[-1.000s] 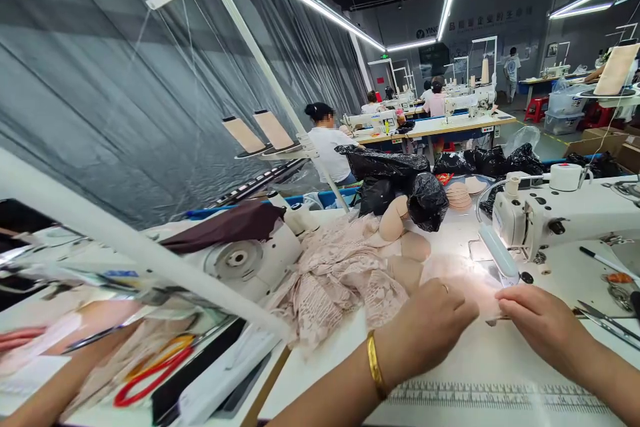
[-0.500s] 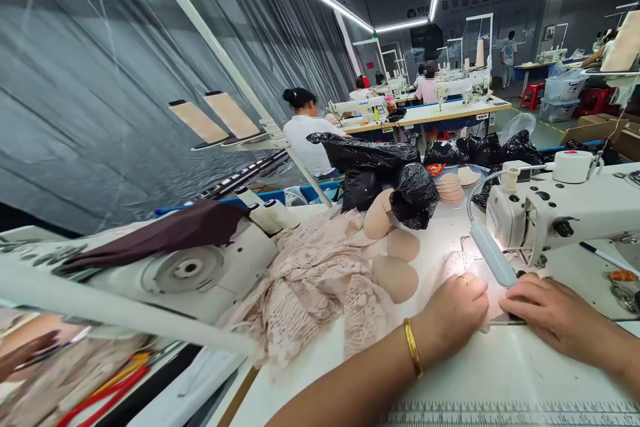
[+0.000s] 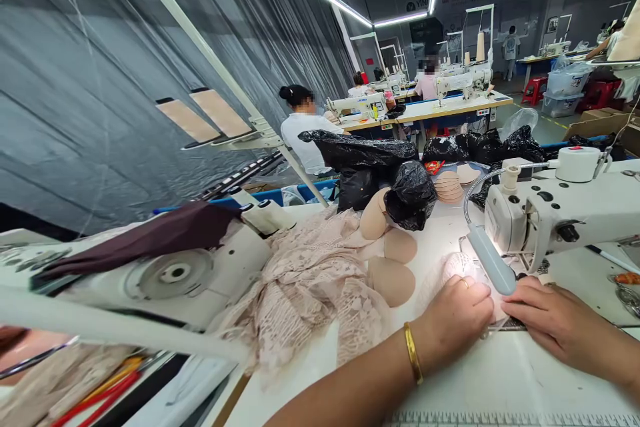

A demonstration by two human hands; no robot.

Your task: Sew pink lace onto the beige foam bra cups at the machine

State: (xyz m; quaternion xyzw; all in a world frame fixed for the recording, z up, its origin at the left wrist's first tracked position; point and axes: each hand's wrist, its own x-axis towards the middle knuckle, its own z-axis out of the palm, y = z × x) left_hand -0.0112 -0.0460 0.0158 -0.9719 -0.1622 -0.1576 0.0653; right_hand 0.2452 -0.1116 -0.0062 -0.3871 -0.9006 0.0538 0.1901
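Note:
Pale pink lace fabric lies under the lit head of a white sewing machine. My left hand, with a ring and a gold bangle, is closed on the near edge of this lace. Close to the needle area, my right hand has its fingers together and its fingertips pinching the fabric's right side. A grey lamp on a bendable neck hangs between the hands and hides the needle and part of the fingertips.
Left of my hands is a heap of pink lace with beige cups beside it. Black plastic bags stand behind. A second machine lies at left, and a ruler strip runs along the front edge. A co-worker sits ahead.
The view has shifted slightly. My left hand has moved a little rightward with the lace, nearer my right hand, which stays beside the needle area.

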